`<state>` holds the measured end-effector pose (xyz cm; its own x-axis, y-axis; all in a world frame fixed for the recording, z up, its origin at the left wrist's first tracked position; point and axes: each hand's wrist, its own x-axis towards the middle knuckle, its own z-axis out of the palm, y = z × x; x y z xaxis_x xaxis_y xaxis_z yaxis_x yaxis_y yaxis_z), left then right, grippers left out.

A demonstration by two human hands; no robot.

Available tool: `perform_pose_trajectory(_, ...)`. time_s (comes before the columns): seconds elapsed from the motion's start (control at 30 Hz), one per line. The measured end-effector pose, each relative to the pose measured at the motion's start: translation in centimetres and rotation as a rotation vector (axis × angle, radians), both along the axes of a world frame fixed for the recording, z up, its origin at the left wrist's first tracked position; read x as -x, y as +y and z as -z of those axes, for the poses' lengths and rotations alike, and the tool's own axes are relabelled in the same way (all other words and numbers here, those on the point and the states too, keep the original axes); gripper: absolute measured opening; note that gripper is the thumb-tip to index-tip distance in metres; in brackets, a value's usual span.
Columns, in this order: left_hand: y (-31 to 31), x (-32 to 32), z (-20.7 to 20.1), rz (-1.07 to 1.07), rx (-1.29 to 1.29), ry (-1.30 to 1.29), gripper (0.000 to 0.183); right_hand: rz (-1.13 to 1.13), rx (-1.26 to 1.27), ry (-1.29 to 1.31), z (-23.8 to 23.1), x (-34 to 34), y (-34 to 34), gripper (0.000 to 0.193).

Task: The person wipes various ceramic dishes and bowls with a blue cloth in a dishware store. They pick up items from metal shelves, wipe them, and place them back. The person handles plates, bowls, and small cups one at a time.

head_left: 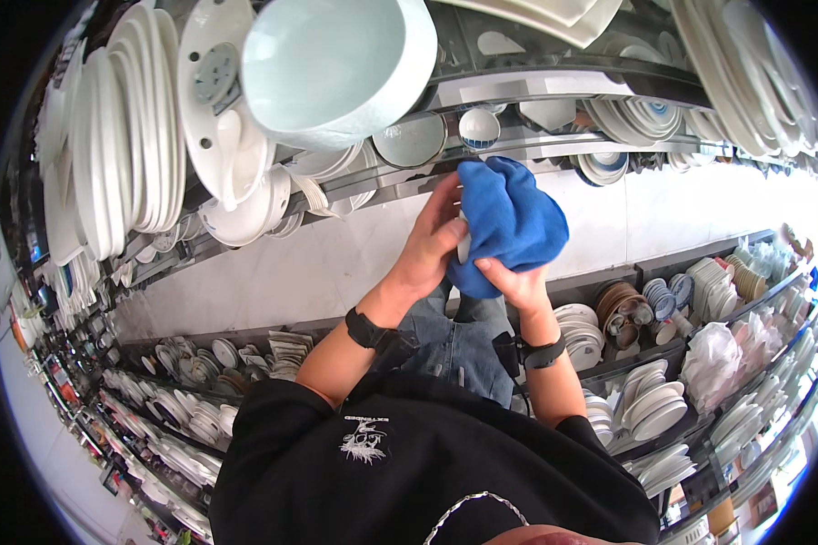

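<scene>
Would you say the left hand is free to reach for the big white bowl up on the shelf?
Probably not at once: the left hand is gripping a small white item half wrapped in the blue cloth. The big white bowl itself stands unobstructed above.

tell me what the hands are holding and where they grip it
Both hands hold a bunched blue cloth wrapped round a small white dish. The left hand grips its left side; the right hand pinches the cloth from underneath.

Both hands, left [430, 245] and right [516, 283], raised together, fingers curled closed.
</scene>
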<state>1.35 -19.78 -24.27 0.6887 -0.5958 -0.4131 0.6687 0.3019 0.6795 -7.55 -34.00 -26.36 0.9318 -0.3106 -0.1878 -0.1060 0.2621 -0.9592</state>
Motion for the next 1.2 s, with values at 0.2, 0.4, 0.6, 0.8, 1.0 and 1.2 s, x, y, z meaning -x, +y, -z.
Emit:
perform_pose_trajectory(0.2,0.4,1.7,-7.2,0.085,-0.116,-0.540,0.091,0.352,-0.177,0.021,-8.2,2.1,2.8,0.082)
perform_pose_trajectory(0.4,1.0,2.0,-15.9,0.154,-0.429,-1.333,0.091,0.220,-0.842,0.115,-19.1,1.0,2.2,0.067)
perform_pose_trajectory(0.6,1.6,2.2,-21.4,0.105,-0.341,-1.506,0.099,0.122,-0.739,-0.078,-22.6,2.9,2.4,0.057)
perform_pose_trajectory(0.8,2.4,3.2,-20.9,-0.150,-0.452,-1.387,0.089,0.053,-0.402,-0.316,-24.2,2.8,3.4,0.063)
perform_pose_trajectory(1.0,0.4,5.8,-20.2,-0.121,-0.127,-0.504,0.079,-0.072,-0.667,-0.247,-26.5,1.8,1.7,0.068)
perform_pose_trajectory(1.2,-1.4,5.5,-20.6,-0.102,-0.006,-0.313,0.065,-0.073,-0.893,-0.091,-26.5,1.0,-0.8,0.059)
